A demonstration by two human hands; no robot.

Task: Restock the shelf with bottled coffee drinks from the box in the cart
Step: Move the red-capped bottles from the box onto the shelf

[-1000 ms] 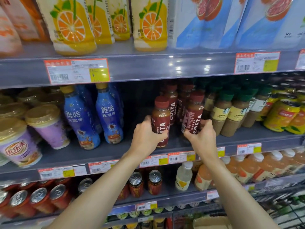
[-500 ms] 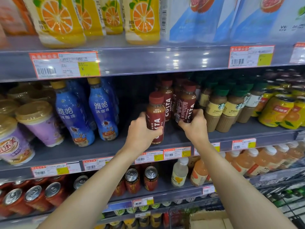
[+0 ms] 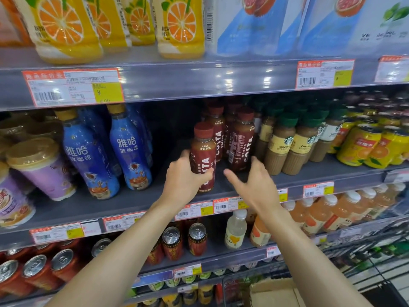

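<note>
Two hands: left grips a COSTA bottle, right spread, empty.

Two bare forearms, no sleeves reaching into view, no watch, bracelet or glove. Left hand and right hand both ungloved, no rings visible on the fingers. Slim wrists, smooth forearms running in from 7 and 5 o'clock.

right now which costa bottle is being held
The front-left Costa bottle, gripped by the left hand. The others stand untouched behind; the right hand is open.
</note>
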